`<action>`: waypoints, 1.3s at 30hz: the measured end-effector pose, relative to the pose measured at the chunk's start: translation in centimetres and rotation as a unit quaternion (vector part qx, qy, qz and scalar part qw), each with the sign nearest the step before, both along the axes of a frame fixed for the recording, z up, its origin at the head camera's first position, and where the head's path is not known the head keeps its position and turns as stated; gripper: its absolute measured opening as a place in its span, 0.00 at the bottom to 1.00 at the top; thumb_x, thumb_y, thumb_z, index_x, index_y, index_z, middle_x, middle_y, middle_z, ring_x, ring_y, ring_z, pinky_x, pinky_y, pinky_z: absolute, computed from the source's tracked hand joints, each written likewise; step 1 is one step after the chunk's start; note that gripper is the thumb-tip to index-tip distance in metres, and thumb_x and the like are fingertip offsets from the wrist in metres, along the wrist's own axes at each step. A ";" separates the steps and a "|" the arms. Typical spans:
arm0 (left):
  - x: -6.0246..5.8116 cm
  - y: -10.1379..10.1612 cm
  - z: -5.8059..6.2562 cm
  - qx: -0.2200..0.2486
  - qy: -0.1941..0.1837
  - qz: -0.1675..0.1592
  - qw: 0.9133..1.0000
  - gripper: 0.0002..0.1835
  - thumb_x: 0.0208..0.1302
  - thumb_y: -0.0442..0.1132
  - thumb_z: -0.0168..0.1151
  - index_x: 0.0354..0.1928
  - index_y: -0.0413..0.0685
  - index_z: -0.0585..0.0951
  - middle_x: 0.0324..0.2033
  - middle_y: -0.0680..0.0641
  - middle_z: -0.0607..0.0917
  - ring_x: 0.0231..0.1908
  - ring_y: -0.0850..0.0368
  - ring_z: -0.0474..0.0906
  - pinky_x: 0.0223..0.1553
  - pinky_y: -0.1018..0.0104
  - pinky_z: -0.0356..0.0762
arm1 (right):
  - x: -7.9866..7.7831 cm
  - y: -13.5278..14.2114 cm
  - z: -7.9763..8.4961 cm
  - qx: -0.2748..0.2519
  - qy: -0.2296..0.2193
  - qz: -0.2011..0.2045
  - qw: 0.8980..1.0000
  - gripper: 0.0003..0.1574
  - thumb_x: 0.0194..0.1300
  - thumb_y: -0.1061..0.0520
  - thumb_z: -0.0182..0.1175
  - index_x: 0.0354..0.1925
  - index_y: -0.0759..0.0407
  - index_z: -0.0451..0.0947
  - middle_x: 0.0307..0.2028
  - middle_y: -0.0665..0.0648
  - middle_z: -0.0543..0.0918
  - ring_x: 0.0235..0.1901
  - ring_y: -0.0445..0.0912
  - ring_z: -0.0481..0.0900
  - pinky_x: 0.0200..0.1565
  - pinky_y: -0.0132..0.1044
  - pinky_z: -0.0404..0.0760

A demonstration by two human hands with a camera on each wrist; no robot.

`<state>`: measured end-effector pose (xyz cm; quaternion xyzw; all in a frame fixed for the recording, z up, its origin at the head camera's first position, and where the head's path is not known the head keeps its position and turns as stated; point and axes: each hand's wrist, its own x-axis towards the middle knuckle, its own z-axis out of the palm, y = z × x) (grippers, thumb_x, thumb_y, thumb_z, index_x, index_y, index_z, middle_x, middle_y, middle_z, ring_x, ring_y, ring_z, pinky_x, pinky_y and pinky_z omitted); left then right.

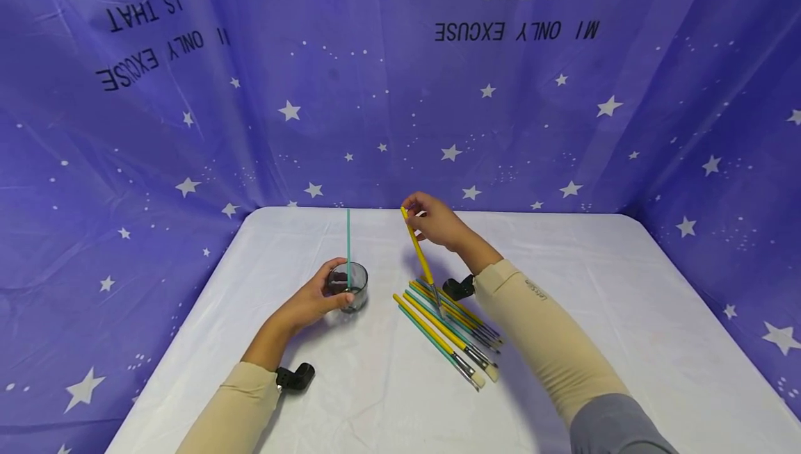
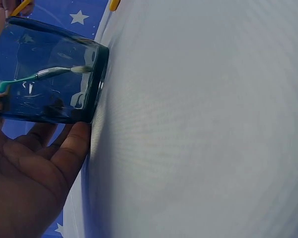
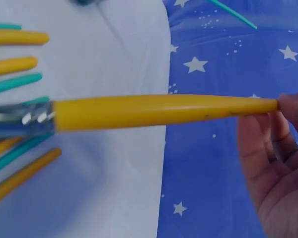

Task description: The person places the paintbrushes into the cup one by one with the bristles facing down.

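The left hand (image 1: pixel 313 301) grasps a smoky, transparent glass tumbler (image 1: pixel 359 288), thumb and fingers curled about its wall; the right hand (image 1: pixel 434 221) pinches a thick yellow paintbrush (image 1: pixel 419 249) by its handle end, the bristles pointing down. The tumbler stands left of centre, closer to the far edge of the white, cloth-covered surface (image 1: pixel 594 266). Inside leans a slender teal paintbrush (image 1: pixel 348 245): the head view gives only its handle rising above the rim, whereas the left wrist view, through the bluish glass, reveals a shiny metal ferrule and pale, tapered bristles near the thick base. The right wrist view alone resolves the yellow handle as smooth, glossy and narrowing to the fingertips, with small dark marks along it. Below the held brush, at mid-surface, yellow and teal brushes (image 1: pixel 438 322) lie aslant, side by side, handles towards the far left corner, bristles towards the near right; the nearer ones include broad, flat, cream tips. Beyond the far edge hangs a creased purple backdrop (image 1: pixel 388 113) printed with white stars.
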<state>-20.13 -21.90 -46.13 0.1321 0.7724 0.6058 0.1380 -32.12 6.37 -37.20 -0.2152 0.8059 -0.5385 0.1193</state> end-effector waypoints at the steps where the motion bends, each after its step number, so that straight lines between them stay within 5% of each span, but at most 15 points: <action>1: 0.0 0.0 0.0 0.000 -0.001 0.000 1.000 0.42 0.65 0.39 0.68 0.75 0.53 0.53 0.62 0.31 0.72 0.64 0.36 0.68 0.58 0.53 0.68 | 0.0 -0.1 0.1 -0.010 0.005 -0.011 1.000 0.14 0.73 0.65 0.54 0.55 0.61 0.71 0.42 0.60 0.73 0.41 0.52 0.79 0.42 0.53 0.82; 9: 0.0 0.0 0.1 -0.003 -0.003 0.003 1.000 0.43 0.65 0.39 0.68 0.75 0.53 0.53 0.62 0.32 0.72 0.65 0.37 0.67 0.60 0.50 0.66 | 0.3 -1.3 1.5 -0.107 0.034 -0.082 0.990 0.16 0.71 0.66 0.55 0.55 0.60 0.69 0.42 0.59 0.73 0.40 0.52 0.78 0.39 0.46 0.83; 25: -0.3 0.1 0.1 -0.006 -0.005 0.000 1.000 0.43 0.65 0.38 0.67 0.75 0.51 0.52 0.62 0.30 0.71 0.65 0.36 0.66 0.62 0.50 0.63 | 0.6 -3.3 4.6 -0.236 0.048 -0.109 0.964 0.15 0.72 0.67 0.55 0.54 0.60 0.66 0.41 0.57 0.70 0.39 0.49 0.78 0.47 0.56 0.80; 32: -0.1 0.2 0.2 -0.003 -0.011 0.006 1.000 0.43 0.64 0.39 0.68 0.75 0.53 0.53 0.62 0.33 0.73 0.64 0.39 0.68 0.62 0.50 0.63 | 1.0 -4.8 4.3 -0.284 0.048 -0.124 0.950 0.16 0.70 0.70 0.55 0.53 0.62 0.67 0.39 0.56 0.71 0.36 0.48 0.79 0.46 0.59 0.80; 39: -0.1 0.1 0.2 -0.010 -0.009 0.014 1.000 0.43 0.64 0.40 0.69 0.74 0.54 0.54 0.61 0.35 0.73 0.63 0.40 0.69 0.62 0.49 0.63 | 1.3 -6.4 2.6 -0.255 0.043 -0.117 0.959 0.15 0.70 0.70 0.55 0.53 0.62 0.66 0.39 0.56 0.70 0.36 0.46 0.78 0.42 0.52 0.83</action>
